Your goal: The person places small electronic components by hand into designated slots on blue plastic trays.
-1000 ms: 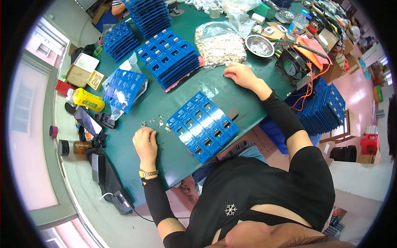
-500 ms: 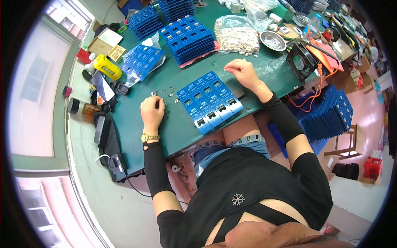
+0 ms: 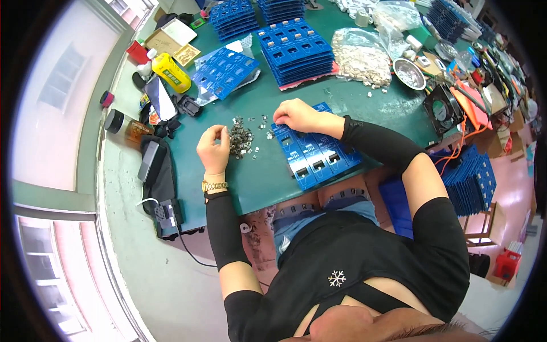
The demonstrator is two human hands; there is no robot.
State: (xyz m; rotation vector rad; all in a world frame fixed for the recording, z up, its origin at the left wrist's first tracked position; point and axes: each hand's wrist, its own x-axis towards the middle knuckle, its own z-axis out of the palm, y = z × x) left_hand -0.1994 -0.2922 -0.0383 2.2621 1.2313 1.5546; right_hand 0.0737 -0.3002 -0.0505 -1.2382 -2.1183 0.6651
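A blue circuit board panel [image 3: 310, 153] with rows of rectangular cut-outs lies flat at the near edge of the green table. My right hand [image 3: 296, 115] is over its upper left corner, fingers pressed together and pointing down; whatever they pinch is hidden. Left of the panel is a pile of small dark and silvery metal parts [image 3: 241, 141], with a few scattered toward the board. My left hand [image 3: 214, 149] rests at the left side of this pile, thumb and fingers curled together. I cannot make out anything between them.
Stacked blue panels [image 3: 296, 54] stand at the back, beside a clear bag of cream-coloured small parts [image 3: 360, 57]. A metal bowl [image 3: 409, 74] and a black fan [image 3: 443, 108] are at right. A yellow bottle [image 3: 171, 72] and a phone [image 3: 160, 98] stand at left.
My right hand has moved left, from beyond the panel's right side to its upper left corner. My left hand has shifted left off the metal parts, uncovering the pile. The view has shifted slightly.
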